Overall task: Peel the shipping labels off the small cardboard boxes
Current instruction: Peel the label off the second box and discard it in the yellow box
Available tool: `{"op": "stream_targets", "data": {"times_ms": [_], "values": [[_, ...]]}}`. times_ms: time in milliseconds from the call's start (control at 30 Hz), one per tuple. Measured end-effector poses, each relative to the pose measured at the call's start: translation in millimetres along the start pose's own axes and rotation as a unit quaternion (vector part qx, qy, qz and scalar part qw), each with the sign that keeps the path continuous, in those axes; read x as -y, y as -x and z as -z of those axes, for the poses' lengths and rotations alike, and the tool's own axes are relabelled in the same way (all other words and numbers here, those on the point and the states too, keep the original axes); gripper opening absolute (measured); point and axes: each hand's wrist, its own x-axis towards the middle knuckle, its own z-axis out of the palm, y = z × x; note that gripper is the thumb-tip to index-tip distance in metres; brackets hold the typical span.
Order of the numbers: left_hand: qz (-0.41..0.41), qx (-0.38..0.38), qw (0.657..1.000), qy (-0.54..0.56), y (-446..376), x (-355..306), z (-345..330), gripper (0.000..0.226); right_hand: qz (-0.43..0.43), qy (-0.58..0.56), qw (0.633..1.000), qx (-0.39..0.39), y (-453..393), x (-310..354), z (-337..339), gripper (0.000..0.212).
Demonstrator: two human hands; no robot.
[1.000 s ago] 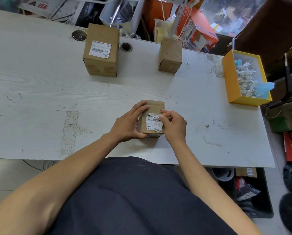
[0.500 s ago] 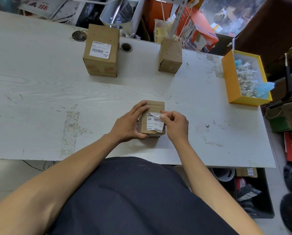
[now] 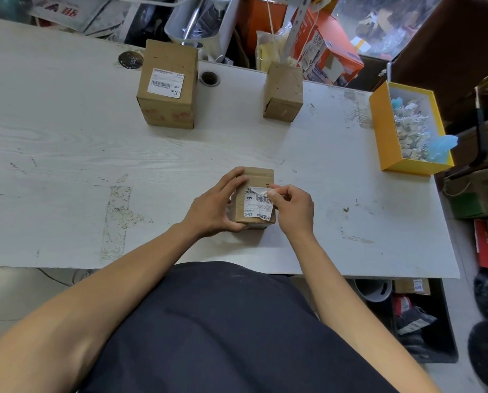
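Note:
A small cardboard box (image 3: 258, 177) stands near the table's front edge, between my hands. My left hand (image 3: 213, 207) grips its left side. A white shipping label (image 3: 255, 204) covers the box's top, and its far right corner is lifted and curled. My right hand (image 3: 293, 207) pinches that lifted corner between thumb and forefinger. At the back left stands a larger cardboard box (image 3: 167, 83) with a flat white label (image 3: 166, 85) on top. A third box (image 3: 284, 92) at the back centre shows no label.
A yellow open box (image 3: 384, 137) with crumpled paper scraps and a blue bag sits at the table's right edge. Clutter lines the back edge beyond the white table (image 3: 66, 154). Two round cable holes lie beside the large box. Bins stand on the floor at right.
My right hand has pulled the label's far corner a little more to the right and up, so more of it has come off the box. My left hand stays on the box.

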Motion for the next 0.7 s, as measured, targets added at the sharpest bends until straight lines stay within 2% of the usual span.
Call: {"op": "stream_targets", "data": {"times_ms": [367, 700], "values": [[-0.009, 0.008, 1.0, -0.006, -0.9, 2.5, -1.4, 0.104, -0.045, -0.043, 0.998, 0.016, -5.1, 1.6, 7.1, 0.02], [0.018, 0.03, 0.999, -0.025, -1.2, -9.9, 3.1, 0.11, -0.067, -0.087, 0.993, 0.046, -1.1, 19.6, 12.7, 0.014]]}}
